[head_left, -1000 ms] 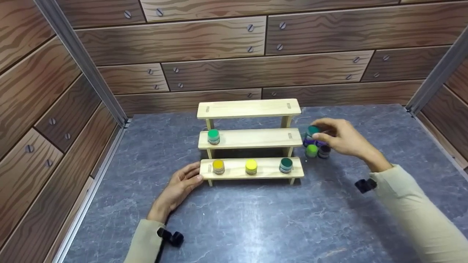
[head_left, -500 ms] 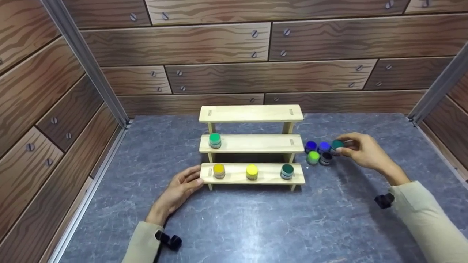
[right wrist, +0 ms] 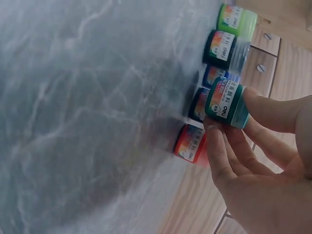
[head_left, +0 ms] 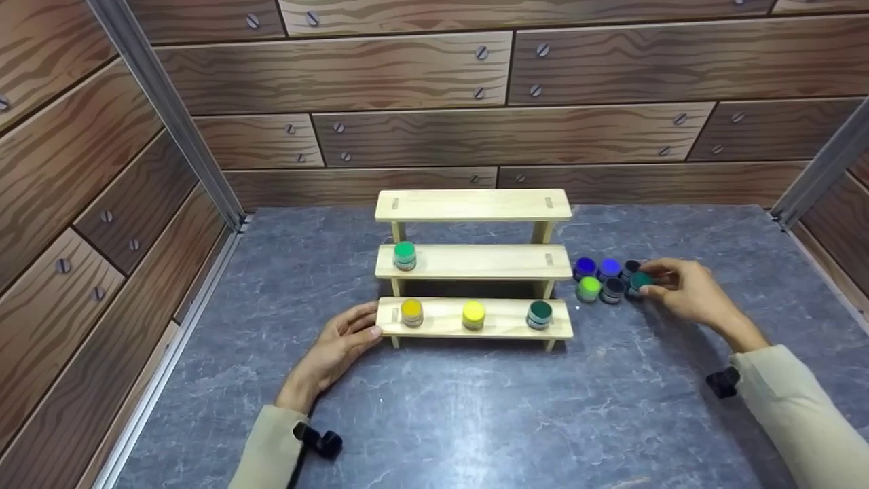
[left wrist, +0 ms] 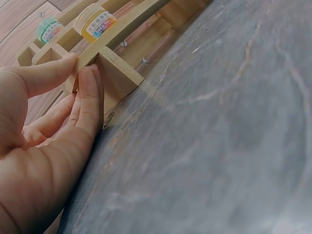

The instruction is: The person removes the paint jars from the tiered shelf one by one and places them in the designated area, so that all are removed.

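"Holding what, that right hand [head_left: 687,293]?"
"Its grip clamps a teal jar [right wrist: 226,104], just beside a dark jar [head_left: 612,291] (right of the wooden stand [head_left: 475,261])."
"And the left hand [head_left: 339,346]?"
"Its grip pinches the stand's front-left end."

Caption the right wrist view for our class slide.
The right hand holds a teal jar near a red jar.

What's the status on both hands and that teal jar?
Left hand gripping wooden rack, front-left corner. Right hand pinching teal jar. Loose jars crowded close; red jar nearby.
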Demonstrator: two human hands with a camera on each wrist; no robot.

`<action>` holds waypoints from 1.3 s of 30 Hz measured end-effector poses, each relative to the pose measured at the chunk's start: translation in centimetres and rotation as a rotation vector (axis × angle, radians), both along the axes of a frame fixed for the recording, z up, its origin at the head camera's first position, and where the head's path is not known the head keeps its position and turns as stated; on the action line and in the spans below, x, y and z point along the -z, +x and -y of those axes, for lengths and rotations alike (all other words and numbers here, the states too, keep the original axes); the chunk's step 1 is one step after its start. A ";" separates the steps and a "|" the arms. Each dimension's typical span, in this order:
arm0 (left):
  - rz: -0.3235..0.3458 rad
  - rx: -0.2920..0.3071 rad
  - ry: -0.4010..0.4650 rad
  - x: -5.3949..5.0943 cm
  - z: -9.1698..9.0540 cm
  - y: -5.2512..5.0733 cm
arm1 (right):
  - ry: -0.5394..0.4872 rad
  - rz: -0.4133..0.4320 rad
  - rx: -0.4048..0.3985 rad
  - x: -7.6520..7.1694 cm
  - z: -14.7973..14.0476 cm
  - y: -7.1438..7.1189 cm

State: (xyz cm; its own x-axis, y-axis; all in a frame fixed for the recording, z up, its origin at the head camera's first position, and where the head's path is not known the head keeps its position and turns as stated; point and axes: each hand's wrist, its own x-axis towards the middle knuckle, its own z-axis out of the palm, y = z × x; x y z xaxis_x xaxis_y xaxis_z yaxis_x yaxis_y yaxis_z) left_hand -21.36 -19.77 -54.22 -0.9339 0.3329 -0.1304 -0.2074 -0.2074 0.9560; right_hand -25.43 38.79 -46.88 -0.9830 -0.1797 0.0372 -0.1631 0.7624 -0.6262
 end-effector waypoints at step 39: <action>-0.015 -0.012 0.021 -0.1 -0.2 -0.1 | -0.061 -0.163 -0.032 -6.3 6.2 1.8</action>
State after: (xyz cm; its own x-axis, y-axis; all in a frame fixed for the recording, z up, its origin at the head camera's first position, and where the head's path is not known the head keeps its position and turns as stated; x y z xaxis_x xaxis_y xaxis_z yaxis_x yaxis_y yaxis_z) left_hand -21.44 -19.61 -54.13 -0.9397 0.3241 -0.1096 -0.1906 -0.2299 0.9544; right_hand -23.61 32.63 -40.57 -0.9569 -0.2029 0.2078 -0.2897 0.7166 -0.6344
